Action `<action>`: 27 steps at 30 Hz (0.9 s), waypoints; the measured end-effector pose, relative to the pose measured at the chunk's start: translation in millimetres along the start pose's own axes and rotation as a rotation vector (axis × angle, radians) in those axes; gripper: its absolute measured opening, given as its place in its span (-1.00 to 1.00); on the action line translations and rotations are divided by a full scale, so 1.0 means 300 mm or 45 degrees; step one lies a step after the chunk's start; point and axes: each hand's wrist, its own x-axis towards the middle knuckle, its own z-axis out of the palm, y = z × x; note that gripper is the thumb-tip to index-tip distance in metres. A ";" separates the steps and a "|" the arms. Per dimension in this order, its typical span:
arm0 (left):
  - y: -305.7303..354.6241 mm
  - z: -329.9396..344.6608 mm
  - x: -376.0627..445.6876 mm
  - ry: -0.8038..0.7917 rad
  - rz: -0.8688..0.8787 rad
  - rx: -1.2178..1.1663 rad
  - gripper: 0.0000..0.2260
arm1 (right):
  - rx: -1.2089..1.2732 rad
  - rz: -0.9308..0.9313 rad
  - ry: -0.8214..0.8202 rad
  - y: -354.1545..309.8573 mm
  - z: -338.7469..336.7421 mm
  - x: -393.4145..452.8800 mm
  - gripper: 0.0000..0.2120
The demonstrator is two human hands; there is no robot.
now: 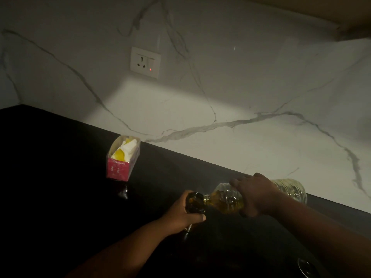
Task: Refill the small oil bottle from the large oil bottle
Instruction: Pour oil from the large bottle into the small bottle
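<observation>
The large clear plastic oil bottle [226, 199] lies tipped on its side above the black counter, its neck pointing left, with yellow oil pooled toward the neck. My right hand [255, 195] grips it round the middle from above. Its mouth meets the open top of the small dark glass bottle [195, 202], which stands upright. My left hand [184, 215] wraps round that small bottle just below its rim. The small bottle's lower body is lost in the dark.
A pink carton [121, 159] holding white and yellow wrappers stands on the black counter [60, 177] to the left, near the marble wall. A wall socket [145, 62] with a red light sits above. A round dark object [307, 266] shows at the bottom right.
</observation>
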 end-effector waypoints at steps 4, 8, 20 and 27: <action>-0.001 -0.003 0.001 -0.009 -0.014 0.006 -0.43 | -0.014 -0.007 0.003 0.001 -0.001 -0.001 -0.30; -0.008 -0.002 0.005 -0.001 -0.010 0.000 -0.43 | -0.019 -0.010 0.010 0.003 0.003 0.002 -0.29; 0.000 -0.004 -0.001 -0.027 0.005 -0.009 -0.39 | -0.008 0.018 0.009 -0.004 0.000 -0.002 -0.29; 0.007 -0.005 -0.003 -0.031 0.001 -0.018 -0.43 | -0.012 0.031 0.030 -0.012 -0.005 -0.013 -0.31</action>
